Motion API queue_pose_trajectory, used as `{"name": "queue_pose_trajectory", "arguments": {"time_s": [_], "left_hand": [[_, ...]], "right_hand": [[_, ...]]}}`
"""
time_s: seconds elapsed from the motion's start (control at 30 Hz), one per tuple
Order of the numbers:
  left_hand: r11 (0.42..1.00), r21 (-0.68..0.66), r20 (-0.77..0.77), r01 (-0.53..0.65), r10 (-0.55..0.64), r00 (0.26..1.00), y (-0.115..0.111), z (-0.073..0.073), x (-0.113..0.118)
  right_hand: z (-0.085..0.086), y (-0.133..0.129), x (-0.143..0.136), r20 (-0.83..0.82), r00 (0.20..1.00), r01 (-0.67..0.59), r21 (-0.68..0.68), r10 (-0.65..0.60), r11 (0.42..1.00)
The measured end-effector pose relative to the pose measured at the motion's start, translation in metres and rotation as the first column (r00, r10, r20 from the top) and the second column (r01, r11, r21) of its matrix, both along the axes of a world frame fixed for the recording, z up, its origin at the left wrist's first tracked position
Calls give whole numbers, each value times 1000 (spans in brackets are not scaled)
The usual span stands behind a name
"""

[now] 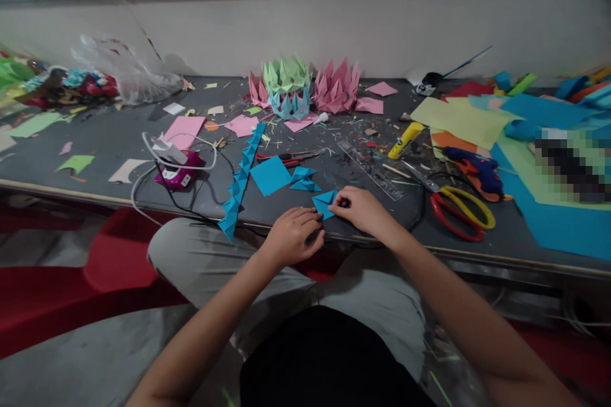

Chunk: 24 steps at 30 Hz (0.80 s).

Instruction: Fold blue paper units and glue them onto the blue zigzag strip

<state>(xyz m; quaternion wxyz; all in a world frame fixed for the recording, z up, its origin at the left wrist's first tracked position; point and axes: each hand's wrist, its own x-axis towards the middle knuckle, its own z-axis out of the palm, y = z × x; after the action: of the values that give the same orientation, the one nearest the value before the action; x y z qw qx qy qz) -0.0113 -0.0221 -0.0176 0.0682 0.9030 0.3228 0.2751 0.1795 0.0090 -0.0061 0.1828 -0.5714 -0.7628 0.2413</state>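
A small blue sheet of origami paper (pixel 324 201) with creases lies near the table's front edge, between my hands. My right hand (pixel 359 206) pinches its right side between thumb and fingers. My left hand (pixel 294 235) rests at its lower left, fingers bent and loosely apart, the fingertips by the paper's edge. Just behind sit a folded blue paper piece (pixel 304 179) and a flat blue paper square (pixel 270 176). Farther left, a long strip of joined blue folded points (pixel 242 178) reaches over the front edge.
Scissors (pixel 461 210), a glue gun (pixel 475 172), a yellow glue stick (pixel 405 141) and a clear ruler (pixel 371 170) lie to the right. Pliers (pixel 289 157) lie behind the blue square. Folded paper crowns (pixel 289 86) stand by the wall. A purple power socket (pixel 179 170) with cables sits left.
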Motion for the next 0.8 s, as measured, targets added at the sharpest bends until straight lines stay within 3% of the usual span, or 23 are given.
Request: {"name": "queue_pose_trajectory", "arguments": {"time_s": [0.13, 0.4, 0.63, 0.8], "left_hand": [[997, -69, -58, -35, 31, 998, -2, 1, 1], [994, 72, -246, -81, 96, 964, -12, -4, 10], [978, 87, -255, -190, 206, 945, -18, -6, 18], [979, 72, -256, -192, 204, 945, -19, -6, 17]], "right_hand": [[1, 0, 0, -5, 1000, 0, -3, 0, 1000], [-3, -4, -1, 16, 1000, -3, 57, 2, 998], [-4, -7, 6, -41, 997, -67, 48, 69, 997], [-1, -1, 21, -50, 994, -93, 7, 93, 996]]}}
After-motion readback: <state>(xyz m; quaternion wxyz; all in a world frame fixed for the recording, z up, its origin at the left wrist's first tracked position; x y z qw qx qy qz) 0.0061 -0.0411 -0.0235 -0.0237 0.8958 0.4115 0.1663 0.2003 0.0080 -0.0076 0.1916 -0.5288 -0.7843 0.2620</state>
